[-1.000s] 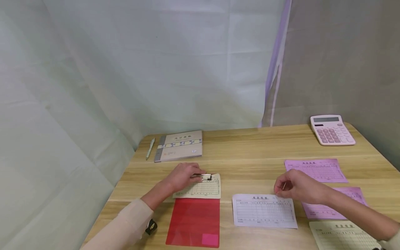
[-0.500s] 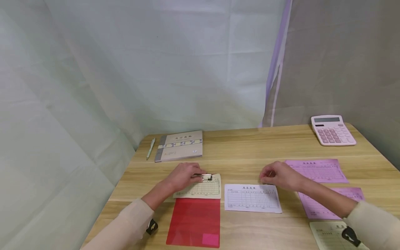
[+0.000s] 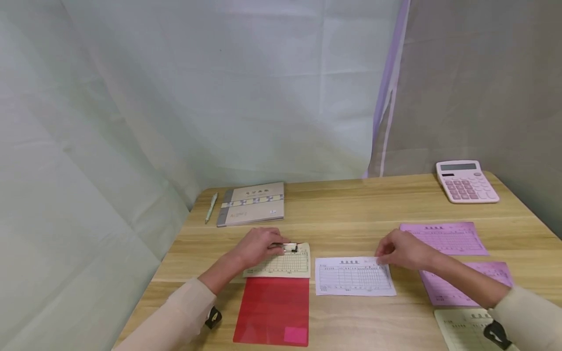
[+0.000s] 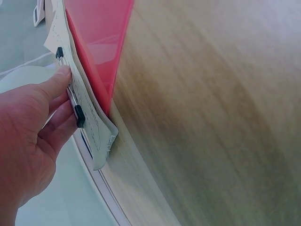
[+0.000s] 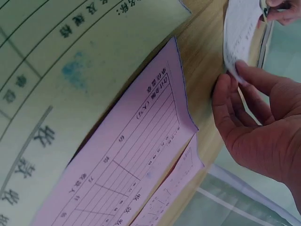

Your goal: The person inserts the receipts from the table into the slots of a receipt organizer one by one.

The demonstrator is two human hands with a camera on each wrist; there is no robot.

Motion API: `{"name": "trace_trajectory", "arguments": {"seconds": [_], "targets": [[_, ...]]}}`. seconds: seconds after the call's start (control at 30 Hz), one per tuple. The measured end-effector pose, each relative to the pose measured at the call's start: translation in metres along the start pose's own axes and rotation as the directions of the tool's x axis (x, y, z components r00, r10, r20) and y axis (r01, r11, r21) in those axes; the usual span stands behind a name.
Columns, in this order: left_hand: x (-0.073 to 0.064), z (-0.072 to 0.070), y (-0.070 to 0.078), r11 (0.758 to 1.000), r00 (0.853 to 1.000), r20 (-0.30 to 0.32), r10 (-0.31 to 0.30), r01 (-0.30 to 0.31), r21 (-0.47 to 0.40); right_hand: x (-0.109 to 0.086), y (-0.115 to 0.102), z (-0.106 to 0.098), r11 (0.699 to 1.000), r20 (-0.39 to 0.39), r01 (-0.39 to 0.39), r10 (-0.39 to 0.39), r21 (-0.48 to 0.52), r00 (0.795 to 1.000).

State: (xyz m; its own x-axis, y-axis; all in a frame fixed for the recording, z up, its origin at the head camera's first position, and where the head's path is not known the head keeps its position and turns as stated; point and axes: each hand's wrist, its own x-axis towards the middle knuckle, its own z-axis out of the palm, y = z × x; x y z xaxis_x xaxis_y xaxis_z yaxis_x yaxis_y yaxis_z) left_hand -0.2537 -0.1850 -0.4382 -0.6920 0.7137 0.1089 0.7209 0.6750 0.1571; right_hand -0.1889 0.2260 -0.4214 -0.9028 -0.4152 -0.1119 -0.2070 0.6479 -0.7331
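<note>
A red clipboard (image 3: 272, 312) lies near the table's front edge with a yellow form (image 3: 285, 265) under its metal clip (image 3: 289, 248). My left hand (image 3: 274, 246) grips that clip; in the left wrist view the left hand's fingers (image 4: 56, 117) curl round the clip (image 4: 77, 110) over the yellow form (image 4: 94, 136) and red board (image 4: 99, 33). A white form (image 3: 354, 277) lies flat just right of the clipboard. My right hand (image 3: 381, 258) pinches its top right corner; the right wrist view shows the white form's (image 5: 240, 33) edge between thumb and fingertip.
A pink calculator (image 3: 467, 181) sits at the back right. A notebook (image 3: 252, 204) and a pen (image 3: 211, 208) lie at the back left. Two pink forms (image 3: 443, 239) (image 3: 461, 287) and another yellow form (image 3: 465, 329) lie to the right.
My right hand has drawn the white form leftwards and away from me, up beside the clipboard, then settled on its top right corner. My left hand has stayed on the clip.
</note>
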Motion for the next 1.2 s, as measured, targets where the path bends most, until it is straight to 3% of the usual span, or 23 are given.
{"name": "trace_trajectory", "arguments": {"seconds": [0.23,0.53,1.2], "targets": [[0.000,0.000,0.001,1.000,1.000,0.005,0.001,-0.001,-0.008,0.005,0.002,0.002,1.000,-0.087,-0.009,0.009,-0.002,0.996],[0.001,0.000,0.002,1.000,1.000,0.012,-0.020,0.020,-0.001,0.007,0.005,0.005,0.999,-0.167,0.034,-0.035,-0.008,0.985],[-0.001,-0.001,0.002,1.000,1.000,-0.006,0.008,-0.008,-0.005,0.013,0.007,0.008,0.988,-0.275,-0.085,0.119,0.131,0.954]]}}
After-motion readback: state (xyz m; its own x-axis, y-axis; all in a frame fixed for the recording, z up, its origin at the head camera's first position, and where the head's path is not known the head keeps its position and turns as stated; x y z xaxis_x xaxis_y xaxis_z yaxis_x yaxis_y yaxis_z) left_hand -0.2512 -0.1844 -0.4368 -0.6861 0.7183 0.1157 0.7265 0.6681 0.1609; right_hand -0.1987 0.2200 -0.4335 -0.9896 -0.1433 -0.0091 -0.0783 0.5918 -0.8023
